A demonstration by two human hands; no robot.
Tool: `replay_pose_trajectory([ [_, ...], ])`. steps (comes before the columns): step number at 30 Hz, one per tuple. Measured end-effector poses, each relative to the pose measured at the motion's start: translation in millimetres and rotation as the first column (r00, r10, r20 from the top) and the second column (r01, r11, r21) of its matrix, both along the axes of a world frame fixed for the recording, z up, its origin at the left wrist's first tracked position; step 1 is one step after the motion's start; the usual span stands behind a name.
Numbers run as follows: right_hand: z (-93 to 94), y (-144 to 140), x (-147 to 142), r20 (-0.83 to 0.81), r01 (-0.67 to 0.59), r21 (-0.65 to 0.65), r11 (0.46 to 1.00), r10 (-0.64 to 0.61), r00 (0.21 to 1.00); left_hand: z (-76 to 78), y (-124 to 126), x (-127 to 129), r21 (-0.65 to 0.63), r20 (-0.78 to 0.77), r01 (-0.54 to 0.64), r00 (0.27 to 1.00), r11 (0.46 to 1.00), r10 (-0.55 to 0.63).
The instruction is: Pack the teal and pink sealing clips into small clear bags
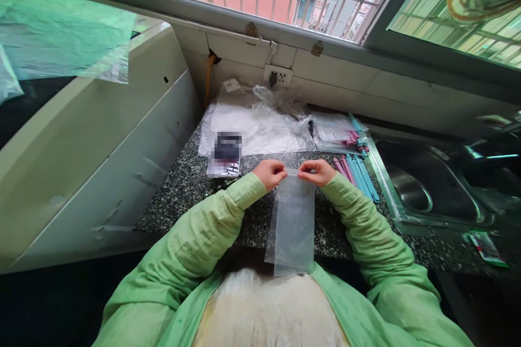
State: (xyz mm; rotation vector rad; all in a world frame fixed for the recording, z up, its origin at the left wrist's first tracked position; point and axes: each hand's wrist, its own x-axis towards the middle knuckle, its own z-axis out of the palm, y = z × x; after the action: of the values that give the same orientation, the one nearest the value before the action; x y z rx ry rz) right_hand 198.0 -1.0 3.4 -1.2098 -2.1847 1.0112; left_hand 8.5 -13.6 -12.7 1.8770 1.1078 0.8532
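Clear plastic bag (pixel 292 222): long, narrow, transparent; you hold it by its top edge above the front edge of the table (pixel 191 184), and it hangs down toward your body, its lower end past the table's front edge. Your left hand (pixel 269 173): fingers pinched shut on the bag's top left corner. Your right hand (pixel 316 172): fingers pinched shut on the top right corner, close to the left hand, a short strip of the bag's mouth between them. Both sleeves: light green. Pink and blue strips (pixel 357 174): a loose bundle lying flat just right of your right hand, near the table's right edge. Packets of more strips (pixel 340 134): in clear wrapping, behind the bundle, toward the back right of the table. Pile of clear and white plastic bags (pixel 260 122): at the back edge, against the tiled wall, below a wall socket (pixel 278 76). Small dark printed packet (pixel 225 158): left of your left hand, partly blurred. Steel sink (pixel 423 184): adjoining the table's right edge. White cabinet (pixel 97 141): along the table's left edge.
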Motion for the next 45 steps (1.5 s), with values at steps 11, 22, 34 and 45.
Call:
replay_pose_trajectory([
  [11, -3.3, -1.5, -1.2, 0.042, -0.053, 0.137, 0.989, 0.047, 0.998, 1.6, -2.6, 0.4, -0.050, 0.002, 0.004, 1.000, 0.999, -0.004],
  [22, -2.7, -4.7, -5.0, 0.025, 0.008, 0.155, 0.988, -0.012, 1.000, 2.0, 0.3, 4.3, -0.284, 0.259, 0.052, 0.966, 0.958, 0.025],
  [34, 6.7, -3.1, 1.9, -0.030, 0.058, -0.076, 0.995, -0.061, 0.998, 10.3, -0.4, 0.5, -0.215, 0.288, 0.026, 0.957, 0.976, 0.038],
  [45, 2.2, -5.2, -0.9, 0.001, 0.018, 0.087, 0.996, -0.018, 1.000, 4.5, 1.1, -0.7, -0.204, 0.156, 0.073, 0.987, 0.976, -0.041],
])
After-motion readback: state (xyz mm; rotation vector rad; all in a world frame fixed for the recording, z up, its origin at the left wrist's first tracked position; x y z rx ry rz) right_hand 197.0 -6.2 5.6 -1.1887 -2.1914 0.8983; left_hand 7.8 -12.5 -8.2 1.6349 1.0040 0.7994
